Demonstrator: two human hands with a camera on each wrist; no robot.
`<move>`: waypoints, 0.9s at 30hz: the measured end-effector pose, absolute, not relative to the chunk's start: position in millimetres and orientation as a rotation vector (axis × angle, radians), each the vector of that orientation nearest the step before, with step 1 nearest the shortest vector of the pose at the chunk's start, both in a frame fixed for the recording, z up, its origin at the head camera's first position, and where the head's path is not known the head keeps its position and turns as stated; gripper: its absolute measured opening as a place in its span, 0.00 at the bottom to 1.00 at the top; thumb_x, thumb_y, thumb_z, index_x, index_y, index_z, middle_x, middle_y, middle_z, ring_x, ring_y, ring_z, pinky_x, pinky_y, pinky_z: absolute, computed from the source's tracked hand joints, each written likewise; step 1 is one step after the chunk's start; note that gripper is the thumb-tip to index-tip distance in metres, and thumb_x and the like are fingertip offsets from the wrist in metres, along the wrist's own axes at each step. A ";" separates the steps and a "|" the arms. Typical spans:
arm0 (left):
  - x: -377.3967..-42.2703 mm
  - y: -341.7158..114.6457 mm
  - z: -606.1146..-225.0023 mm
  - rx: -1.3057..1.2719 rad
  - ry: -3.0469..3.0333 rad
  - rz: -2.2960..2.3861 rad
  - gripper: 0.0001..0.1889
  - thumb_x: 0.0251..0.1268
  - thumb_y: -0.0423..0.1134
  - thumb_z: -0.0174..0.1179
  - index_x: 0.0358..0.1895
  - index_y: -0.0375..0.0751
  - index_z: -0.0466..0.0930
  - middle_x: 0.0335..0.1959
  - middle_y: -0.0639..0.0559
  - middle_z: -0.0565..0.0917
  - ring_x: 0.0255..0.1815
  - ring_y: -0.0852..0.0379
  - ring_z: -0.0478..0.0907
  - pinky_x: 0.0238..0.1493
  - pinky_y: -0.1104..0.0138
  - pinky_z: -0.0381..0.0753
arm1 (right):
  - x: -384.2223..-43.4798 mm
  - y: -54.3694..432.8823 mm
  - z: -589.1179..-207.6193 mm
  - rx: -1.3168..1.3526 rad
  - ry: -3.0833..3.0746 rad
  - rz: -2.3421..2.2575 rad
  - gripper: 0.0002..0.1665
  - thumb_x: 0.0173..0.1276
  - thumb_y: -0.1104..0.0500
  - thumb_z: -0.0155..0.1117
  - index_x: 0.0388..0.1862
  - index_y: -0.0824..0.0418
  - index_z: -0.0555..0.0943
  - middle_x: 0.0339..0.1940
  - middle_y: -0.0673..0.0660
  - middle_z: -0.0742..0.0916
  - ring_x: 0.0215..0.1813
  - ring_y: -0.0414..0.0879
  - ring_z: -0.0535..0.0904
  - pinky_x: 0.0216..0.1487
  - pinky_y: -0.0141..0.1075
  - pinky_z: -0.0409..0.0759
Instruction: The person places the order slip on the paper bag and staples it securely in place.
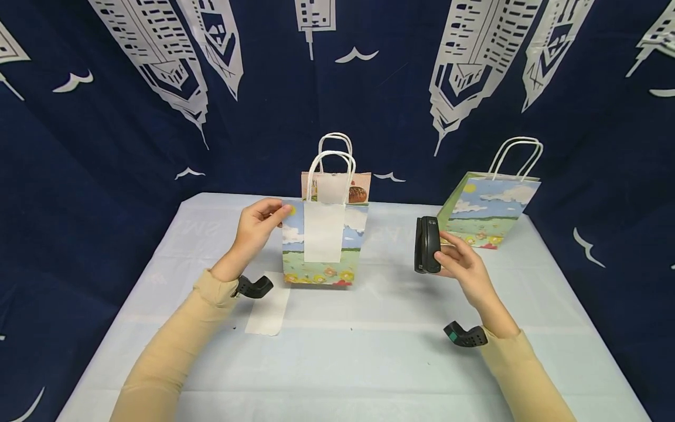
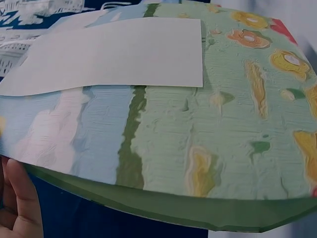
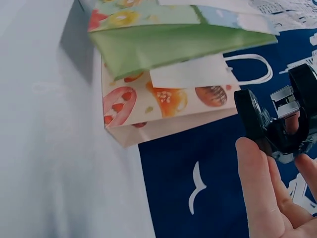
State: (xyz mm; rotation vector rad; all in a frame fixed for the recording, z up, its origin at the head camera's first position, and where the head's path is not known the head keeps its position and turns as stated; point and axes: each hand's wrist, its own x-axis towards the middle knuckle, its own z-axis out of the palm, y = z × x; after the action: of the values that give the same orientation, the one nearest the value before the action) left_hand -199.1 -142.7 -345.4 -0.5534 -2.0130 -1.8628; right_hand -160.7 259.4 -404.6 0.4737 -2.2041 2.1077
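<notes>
My left hand (image 1: 252, 231) pinches the upper left edge of a small paper gift bag (image 1: 321, 272), printed with sky, grass and flowers. White twisted handles rise from its top. A blank white paper strip (image 1: 323, 234) hangs down the bag's front, below the handles; the left wrist view shows this strip (image 2: 129, 54) from close up. To the right, my right hand (image 1: 466, 266) holds a black stapler (image 1: 429, 245) upright above the table. In the right wrist view the stapler (image 3: 285, 116) is spread apart, its metal part showing between the two arms.
Behind the held bag stands a pink bag (image 1: 361, 189) with food prints, also bearing a white strip. Another sky-and-flower bag (image 1: 487, 205) stands at the back right. A white paper piece (image 1: 268, 316) lies on the table beneath my left wrist. Dark blue cloth hangs behind.
</notes>
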 end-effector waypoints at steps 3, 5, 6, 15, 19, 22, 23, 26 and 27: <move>-205.0 -154.1 -350.0 -0.527 -2.002 -1.862 0.08 0.62 0.24 0.58 0.39 0.17 0.76 0.29 0.58 0.83 0.28 0.61 0.74 0.32 0.71 0.75 | -158.8 262.4 -408.4 0.431 -2.233 2.096 0.29 0.71 0.66 0.55 0.70 0.64 0.63 0.44 0.47 0.83 0.44 0.38 0.82 0.37 0.35 0.83; -208.5 -162.0 -352.7 -0.495 -1.996 -1.867 0.08 0.62 0.25 0.58 0.39 0.20 0.77 0.29 0.59 0.83 0.28 0.60 0.74 0.32 0.71 0.75 | -157.2 264.5 -411.0 0.400 -2.259 2.074 0.29 0.71 0.65 0.55 0.70 0.65 0.63 0.46 0.45 0.82 0.45 0.37 0.81 0.37 0.35 0.83; -210.5 -166.2 -354.5 -0.477 -1.988 -1.873 0.07 0.62 0.26 0.59 0.39 0.21 0.78 0.30 0.58 0.83 0.27 0.59 0.73 0.32 0.71 0.75 | -156.4 265.7 -412.5 0.384 -2.271 2.062 0.30 0.71 0.64 0.55 0.70 0.66 0.62 0.47 0.44 0.82 0.46 0.36 0.80 0.37 0.35 0.83; -213.1 -196.6 -358.4 -0.346 -1.877 -1.864 0.10 0.62 0.32 0.62 0.36 0.24 0.78 0.28 0.57 0.82 0.24 0.61 0.72 0.30 0.73 0.75 | -151.7 278.6 -428.0 0.341 -2.388 1.926 0.30 0.72 0.60 0.54 0.71 0.64 0.62 0.56 0.49 0.73 0.48 0.35 0.78 0.36 0.40 0.84; -213.6 -207.5 -358.2 -0.286 -1.832 -1.869 0.06 0.61 0.31 0.63 0.34 0.28 0.80 0.27 0.58 0.82 0.24 0.62 0.73 0.29 0.74 0.75 | -149.8 282.5 -432.2 0.351 -2.416 1.892 0.30 0.73 0.61 0.53 0.72 0.62 0.60 0.59 0.57 0.68 0.45 0.35 0.80 0.36 0.40 0.84; -214.6 -216.7 -359.3 -0.224 -1.807 -1.891 0.04 0.61 0.32 0.63 0.33 0.33 0.81 0.26 0.58 0.82 0.24 0.62 0.73 0.30 0.74 0.75 | -148.1 285.6 -434.5 0.342 -2.427 1.899 0.30 0.73 0.61 0.52 0.72 0.61 0.60 0.57 0.59 0.67 0.43 0.36 0.80 0.36 0.41 0.84; -215.4 -219.6 -359.9 -0.204 -1.798 -1.901 0.05 0.61 0.33 0.63 0.33 0.33 0.81 0.26 0.58 0.82 0.25 0.62 0.73 0.30 0.74 0.75 | -147.7 286.7 -435.6 0.338 -2.429 1.903 0.30 0.73 0.61 0.52 0.72 0.60 0.60 0.55 0.59 0.68 0.42 0.37 0.81 0.36 0.43 0.83; -217.4 -227.3 -360.6 -0.150 -1.765 -1.942 0.02 0.60 0.33 0.64 0.32 0.38 0.82 0.27 0.58 0.83 0.27 0.63 0.74 0.33 0.74 0.76 | -146.5 290.9 -439.1 0.332 -2.438 1.910 0.29 0.74 0.61 0.51 0.72 0.61 0.61 0.52 0.58 0.68 0.39 0.38 0.81 0.36 0.48 0.82; -218.2 -229.2 -360.8 -0.134 -1.745 -1.960 0.01 0.60 0.32 0.63 0.32 0.40 0.83 0.28 0.57 0.83 0.28 0.63 0.75 0.33 0.74 0.76 | -146.1 292.2 -440.5 0.335 -2.441 1.909 0.29 0.74 0.61 0.51 0.72 0.61 0.61 0.51 0.58 0.68 0.39 0.39 0.81 0.36 0.48 0.82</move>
State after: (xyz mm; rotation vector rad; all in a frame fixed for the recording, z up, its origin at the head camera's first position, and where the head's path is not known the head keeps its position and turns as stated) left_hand -218.2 -229.2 -360.8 -0.1338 -1.7449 -1.9596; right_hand -146.1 292.2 -440.5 0.3352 -2.4414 1.9089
